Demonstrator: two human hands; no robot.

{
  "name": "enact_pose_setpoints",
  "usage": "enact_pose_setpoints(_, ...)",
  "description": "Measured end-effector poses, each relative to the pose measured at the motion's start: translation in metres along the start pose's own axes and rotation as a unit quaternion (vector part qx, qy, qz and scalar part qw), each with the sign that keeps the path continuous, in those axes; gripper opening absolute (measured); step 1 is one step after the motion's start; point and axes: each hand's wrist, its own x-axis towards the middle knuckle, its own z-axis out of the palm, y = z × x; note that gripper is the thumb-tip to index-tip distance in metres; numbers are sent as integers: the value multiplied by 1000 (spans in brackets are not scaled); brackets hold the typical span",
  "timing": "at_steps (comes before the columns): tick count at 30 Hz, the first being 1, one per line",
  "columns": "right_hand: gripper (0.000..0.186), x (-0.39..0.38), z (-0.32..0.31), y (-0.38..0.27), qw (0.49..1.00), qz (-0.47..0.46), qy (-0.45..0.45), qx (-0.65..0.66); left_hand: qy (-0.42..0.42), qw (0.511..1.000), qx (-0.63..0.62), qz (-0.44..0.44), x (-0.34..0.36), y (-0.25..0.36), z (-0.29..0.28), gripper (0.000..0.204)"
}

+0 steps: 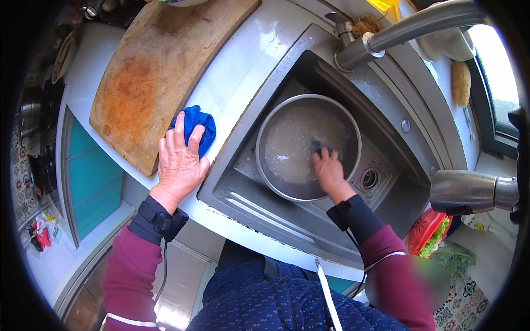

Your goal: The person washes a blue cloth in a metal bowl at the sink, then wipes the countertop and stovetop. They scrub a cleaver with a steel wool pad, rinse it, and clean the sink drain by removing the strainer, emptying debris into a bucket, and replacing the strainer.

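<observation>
My left hand rests on a bunched blue cloth, its fingers spread over it and pressing it to the white counter. That cloth touches the edge of a thick wooden cutting board. In the sink stands a round metal pot with cloudy, whitish water in it. My right hand reaches into the pot, fingers bent downward at the water. Something small and dark shows at its fingertips, partly under the water; its kind cannot be made out.
Around the pot is a steel sink with a drain on its right. A faucet rises behind it, and a metal spray head juts in at right. Leafy greens in a red basket lie beyond the sink.
</observation>
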Motion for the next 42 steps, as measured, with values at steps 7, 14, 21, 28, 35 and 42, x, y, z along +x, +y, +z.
enact_pose_setpoints(7, 31, 68, 2, -66, 892, -111, 5, 439, 9, 1000, 10, 10, 0, -1, 1, 66)
enact_pose_setpoints(14, 31, 69, -36, 32, 920, 89, 172, 341, 16, 1000, 4, 13, -1, -2, 1, 66)
enact_pose_setpoints(21, 40, -59, -5, 71, 763, 284, 226, 535, 6, 1000, 10, 12, -1, -4, 3, 67)
enact_pose_setpoints(28, 35, -43, 70, 60, 733, 359, 186, 547, 40, 999, -1, 23, -4, -5, 6, 70)
enact_pose_setpoints(35, 38, -53, 55, 57, 632, 318, 68, 703, 29, 999, -8, 25, 0, -7, 2, 72)
enact_pose_setpoints(42, 45, -79, -7, 38, 620, 355, -38, 699, 141, 980, -81, 116, -4, 72, -19, 39)
